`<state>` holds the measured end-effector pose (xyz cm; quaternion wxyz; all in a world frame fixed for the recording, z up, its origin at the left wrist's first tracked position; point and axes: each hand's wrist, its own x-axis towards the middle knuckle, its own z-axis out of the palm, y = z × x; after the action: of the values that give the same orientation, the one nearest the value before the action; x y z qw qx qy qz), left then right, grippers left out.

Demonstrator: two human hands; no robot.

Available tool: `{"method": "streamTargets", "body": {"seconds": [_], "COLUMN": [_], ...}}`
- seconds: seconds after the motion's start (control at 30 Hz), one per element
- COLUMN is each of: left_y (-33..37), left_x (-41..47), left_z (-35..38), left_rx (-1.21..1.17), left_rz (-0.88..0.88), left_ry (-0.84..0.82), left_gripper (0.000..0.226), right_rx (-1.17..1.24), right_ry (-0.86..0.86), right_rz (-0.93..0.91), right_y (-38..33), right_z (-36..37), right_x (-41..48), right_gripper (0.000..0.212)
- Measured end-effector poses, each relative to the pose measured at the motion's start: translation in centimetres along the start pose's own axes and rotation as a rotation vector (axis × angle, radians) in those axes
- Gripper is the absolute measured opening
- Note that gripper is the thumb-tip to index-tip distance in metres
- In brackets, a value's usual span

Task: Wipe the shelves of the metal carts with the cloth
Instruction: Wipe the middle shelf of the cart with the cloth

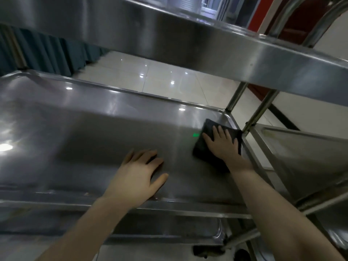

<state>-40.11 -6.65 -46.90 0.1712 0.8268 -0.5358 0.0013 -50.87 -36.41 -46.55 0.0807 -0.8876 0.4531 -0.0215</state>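
While right hand [224, 146] lies spread flat on cloth [204, 153] at shelf [94, 138] far right corner, cloth looks soft, light, limp | press under palm, no pinch needed | left hand [137, 176] spread on shelf.

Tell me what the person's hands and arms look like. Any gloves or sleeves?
No gloves. The left hand and right hand are bare, with no rings or watch showing. The left forearm and right forearm are bare too; no sleeve shows.
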Motion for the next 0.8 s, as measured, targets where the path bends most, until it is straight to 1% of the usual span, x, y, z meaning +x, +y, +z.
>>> {"method": "streamTargets", "body": {"seconds": [0.07,0.13,0.2,0.23,0.27,0.33,0.4,0.47,0.5,0.57,0.63,0.7,0.73,0.8], "left_y": [-0.3,-0.4,-0.7,-1.2,-1.9,-3.5,-5.0,-5.8,-5.9,-6.0,-6.1,-6.2,-6.1,-5.9], "left_x": [-0.1,-0.5,-0.9,-1.1,-1.4,-2.0,-2.8,-3.3,-3.3,-3.2,-3.3,-3.4,-3.5,-3.6], "left_z": [-0.2,-0.6,-1.3,-1.6,-1.9,-2.6,-3.1,-3.2,-3.0,-2.7,-2.6,-2.6,-2.8,-3.2], "left_rx": [0.005,0.003,-0.033,-0.048,-0.045,-0.025,-0.018,0.007,0.003,0.004,0.011,-0.006,-0.004,-0.016], "left_rz": [-0.046,-0.144,-0.216,-0.219,-0.194,-0.085,0.002,0.052,0.059,0.055,0.044,0.025,0.02,0.013], "left_ry": [0.145,0.233,0.284,0.28,0.236,0.089,-0.012,-0.044,-0.036,-0.018,-0.006,0.031,0.048,0.079], "left_gripper": [0.035,0.024,0.02,0.022,0.025,0.037,0.054,0.066,0.067,0.058,0.052,0.052,0.052,0.053], "right_rx": [-0.017,-0.04,-0.057,-0.056,-0.051,-0.042,-0.04,-0.105,-0.131,-0.142,-0.138,-0.084,-0.066,-0.069], "right_ry": [-0.053,-0.071,-0.081,-0.085,-0.084,-0.057,-0.013,0.006,0.009,-0.002,-0.013,-0.037,-0.056,-0.09], "right_rz": [-0.118,-0.3,-0.469,-0.519,-0.544,-0.509,-0.374,-0.183,-0.079,0.108,0.199,0.195,0.137,-0.052], "right_y": [-5.1,-10.8,-14.9,-15.7,-15.5,-12.6,-7.1,-0.2,3.1,6.9,6.6,3.0,0.4,-5.6], "right_z": [1.1,2.3,3.3,3.5,3.5,3.1,2.3,1.0,0.4,-0.3,-0.2,0.0,0.3,1.4], "right_x": [1.6,1.9,0.9,0.3,-0.5,-2.1,-2.7,-3.1,-3.6,-4.8,-5.6,-6.1,-6.5,-7.3], "right_gripper": [0.073,0.072,0.071,0.072,0.075,0.082,0.079,0.075,0.075,0.072,0.069,0.068,0.067,0.066]}}
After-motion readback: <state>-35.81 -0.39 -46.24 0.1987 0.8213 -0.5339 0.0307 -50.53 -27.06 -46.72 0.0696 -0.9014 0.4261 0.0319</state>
